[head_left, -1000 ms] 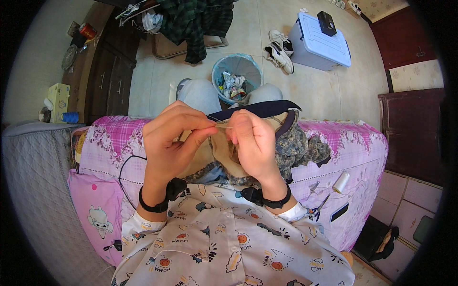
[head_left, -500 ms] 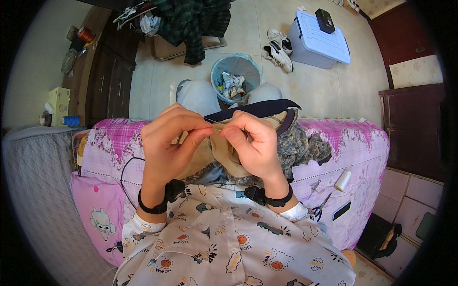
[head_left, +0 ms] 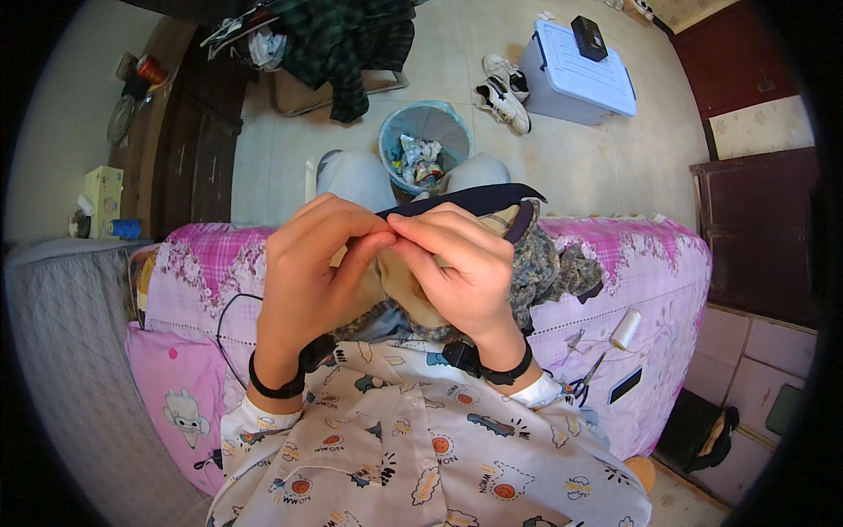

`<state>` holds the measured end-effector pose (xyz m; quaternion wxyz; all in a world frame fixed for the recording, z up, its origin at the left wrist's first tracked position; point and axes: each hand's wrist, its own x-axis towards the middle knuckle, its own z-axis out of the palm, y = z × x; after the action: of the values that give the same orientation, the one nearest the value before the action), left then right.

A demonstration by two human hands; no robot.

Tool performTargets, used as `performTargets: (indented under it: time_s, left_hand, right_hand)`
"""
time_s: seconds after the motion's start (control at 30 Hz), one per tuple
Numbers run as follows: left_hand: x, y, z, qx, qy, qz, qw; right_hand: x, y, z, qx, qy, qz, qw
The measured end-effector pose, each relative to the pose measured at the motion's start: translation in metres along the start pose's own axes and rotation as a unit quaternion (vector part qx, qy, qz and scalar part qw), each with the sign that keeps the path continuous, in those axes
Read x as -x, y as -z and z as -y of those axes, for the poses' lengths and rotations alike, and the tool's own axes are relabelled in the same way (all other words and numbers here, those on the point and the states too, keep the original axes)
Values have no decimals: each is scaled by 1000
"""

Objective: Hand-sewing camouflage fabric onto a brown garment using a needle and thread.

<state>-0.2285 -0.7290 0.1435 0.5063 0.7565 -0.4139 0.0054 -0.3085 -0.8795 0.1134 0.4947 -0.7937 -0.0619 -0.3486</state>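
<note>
My left hand (head_left: pixel 307 272) and my right hand (head_left: pixel 465 272) are raised close in front of me, fingertips pinched together where they meet. Both grip a bunched garment (head_left: pixel 536 263) of tan and camouflage cloth with a dark navy edge (head_left: pixel 474 200). The cloth hangs between and behind the hands, spilling to the right over my lap. Each wrist wears a black band. What lies right at the pinched fingertips is too small to tell.
I sit on a bed with a pink patterned cover (head_left: pixel 650 263). A white thread spool (head_left: pixel 625 328) and small scissors (head_left: pixel 581 383) lie on it at right. On the floor ahead stand a blue waste bin (head_left: pixel 425 140), sneakers (head_left: pixel 502 88) and a pale storage box (head_left: pixel 575 75).
The fingertips of both hands have drawn closer and now meet in a pinch at the cloth's top edge. The garment stays bunched in the same place.
</note>
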Motion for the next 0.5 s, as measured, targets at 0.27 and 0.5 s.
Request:
performTargets:
  time_s: [0.27, 0.5]
  left_hand:
    - [-1, -8, 0, -22, 4, -26, 999]
    - [18, -21, -13, 179, 161, 3, 970]
  right_hand:
    - [0, -2, 4, 59, 6, -29, 998]
    - [6, -1, 0, -155, -96, -146, 972]
